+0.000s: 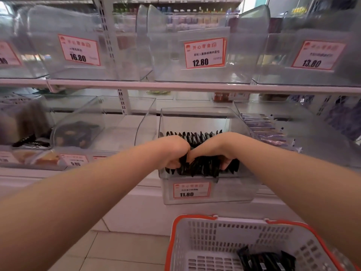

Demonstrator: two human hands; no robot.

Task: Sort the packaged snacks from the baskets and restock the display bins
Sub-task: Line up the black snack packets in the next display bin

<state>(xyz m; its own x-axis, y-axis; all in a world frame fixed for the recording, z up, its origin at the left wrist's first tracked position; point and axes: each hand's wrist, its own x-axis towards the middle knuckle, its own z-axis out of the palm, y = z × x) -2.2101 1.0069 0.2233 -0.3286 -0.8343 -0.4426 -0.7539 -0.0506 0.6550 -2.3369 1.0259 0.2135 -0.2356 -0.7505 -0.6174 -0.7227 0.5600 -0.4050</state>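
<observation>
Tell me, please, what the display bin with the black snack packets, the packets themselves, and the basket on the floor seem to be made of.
Display bin: clear rigid plastic, probably acrylic; the shelf shows through its glossy walls.
Black snack packets: thin glossy film or foil, judging by crimped, zigzag edges.
Basket: moulded white plastic with slotted walls and an orange rim, matte-looking.

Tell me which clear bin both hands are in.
The lower-shelf bin tagged 11.80, with black packets gripped by left hand and right hand; upper bins look empty.
</observation>
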